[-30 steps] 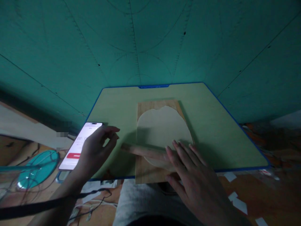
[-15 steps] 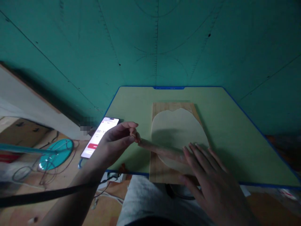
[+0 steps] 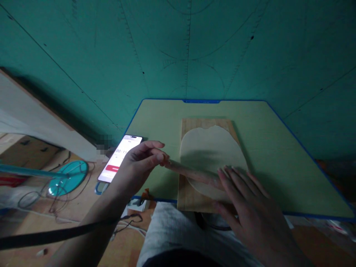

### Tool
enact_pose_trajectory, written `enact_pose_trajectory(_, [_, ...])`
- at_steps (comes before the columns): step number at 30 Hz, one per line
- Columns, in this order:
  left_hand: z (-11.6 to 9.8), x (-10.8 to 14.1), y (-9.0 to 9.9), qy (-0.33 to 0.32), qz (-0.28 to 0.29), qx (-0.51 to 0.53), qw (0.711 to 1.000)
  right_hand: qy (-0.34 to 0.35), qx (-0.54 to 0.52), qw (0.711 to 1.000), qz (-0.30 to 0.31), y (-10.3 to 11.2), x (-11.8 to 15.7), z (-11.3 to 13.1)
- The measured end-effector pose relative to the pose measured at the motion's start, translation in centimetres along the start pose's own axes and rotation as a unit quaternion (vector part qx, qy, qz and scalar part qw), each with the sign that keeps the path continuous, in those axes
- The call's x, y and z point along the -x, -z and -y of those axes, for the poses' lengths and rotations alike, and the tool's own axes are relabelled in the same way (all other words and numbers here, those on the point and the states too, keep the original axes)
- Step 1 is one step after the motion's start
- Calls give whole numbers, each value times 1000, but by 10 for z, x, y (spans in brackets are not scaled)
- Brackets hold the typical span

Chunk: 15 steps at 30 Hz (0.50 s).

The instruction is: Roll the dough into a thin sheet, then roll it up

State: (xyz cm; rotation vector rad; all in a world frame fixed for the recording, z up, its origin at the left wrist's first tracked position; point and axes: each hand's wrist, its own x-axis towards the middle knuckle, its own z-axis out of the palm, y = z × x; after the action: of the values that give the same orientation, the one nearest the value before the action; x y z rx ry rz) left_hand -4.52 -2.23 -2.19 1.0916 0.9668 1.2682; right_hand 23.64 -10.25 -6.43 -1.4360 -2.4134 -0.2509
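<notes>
A thin wooden rolling pin (image 3: pixel 191 173) lies slantwise over a wide, flat sheet of pale dough (image 3: pixel 213 148). The dough rests on a wooden board (image 3: pixel 185 200), its far edge wavy. With thumb and fingers, my left hand (image 3: pixel 146 157) pinches the pin's left end, just off the board's left side. My right hand (image 3: pixel 247 202) lies over the pin's other end, palm down, fingers stretched out across the dough's right part. That end of the pin is hidden beneath it.
The board sits on a green folding table (image 3: pixel 280 163) with a blue edge, against a green wall (image 3: pixel 167 48). A phone (image 3: pixel 122 155) showing a timer lies left of my left hand. A black strap (image 3: pixel 55 233) crosses my left forearm; cables and a turquoise round base (image 3: pixel 69 178) are on the floor.
The whole view has shifted slightly. Both hands and the rolling pin keep nearly the same place over the dough; the left fingertips have shifted a little at the pin's end.
</notes>
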Motion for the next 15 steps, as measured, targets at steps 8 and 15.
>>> enact_pose_trajectory(8, [25, -14, -23, -162, 175, -552, 799, -61, -2, 996, 68, -2, -37, -28])
enact_pose_trajectory(15, [43, -30, -28, -245, 191, -650, 693, -120, -5, 985, 125, -1, -63, -39])
